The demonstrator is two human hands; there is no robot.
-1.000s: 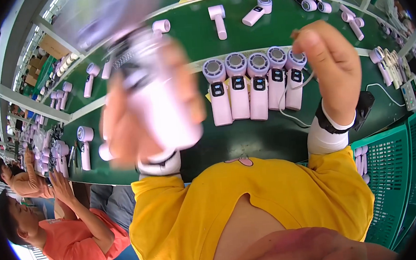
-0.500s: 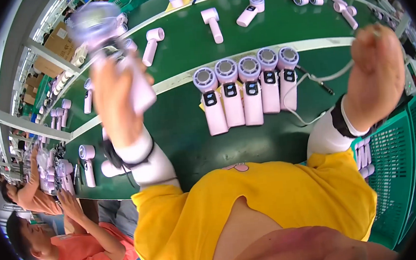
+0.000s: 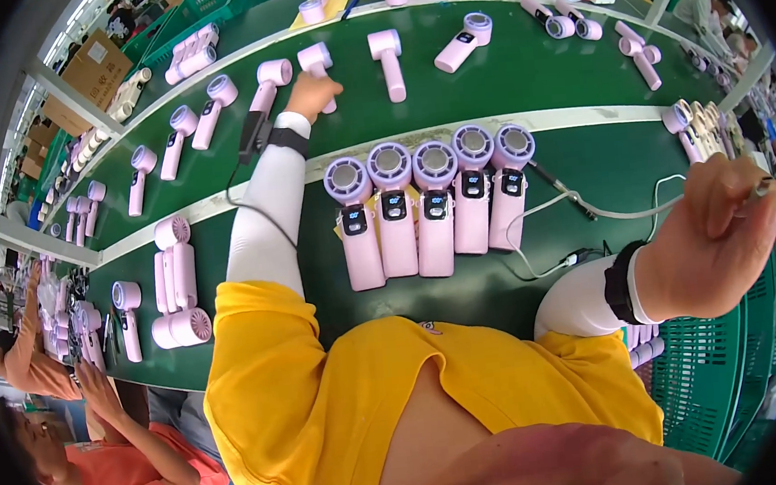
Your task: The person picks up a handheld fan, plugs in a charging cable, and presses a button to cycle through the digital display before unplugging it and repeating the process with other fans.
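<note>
My left hand [image 3: 311, 95] reaches over to the far green surface, its fingers closed around the handle of a pink handheld fan [image 3: 315, 58]. At the right my right hand [image 3: 711, 235] is raised, fingers pinched on a small metallic-looking tip that I cannot make out. Between my arms, several pink handheld fans [image 3: 437, 211] with purple round heads and lit dark displays lie side by side. A grey-white cable [image 3: 623, 213] runs from beside them toward my right hand. Other pink fans, such as one T-shaped fan [image 3: 387, 65], lie spaced along the far surface.
A pale rail [image 3: 579, 118] divides the near green table from the far strip. Stacked pink fans [image 3: 175, 282] lie at the left. A green crate [image 3: 699, 373] stands by my right elbow. A co-worker in an orange shirt [image 3: 142, 481] sits at the lower left.
My left hand has moved from the upper left, where it held a blurred fan, onto a fan on the far surface. My right hand stays raised and pinched. The view has shifted.
</note>
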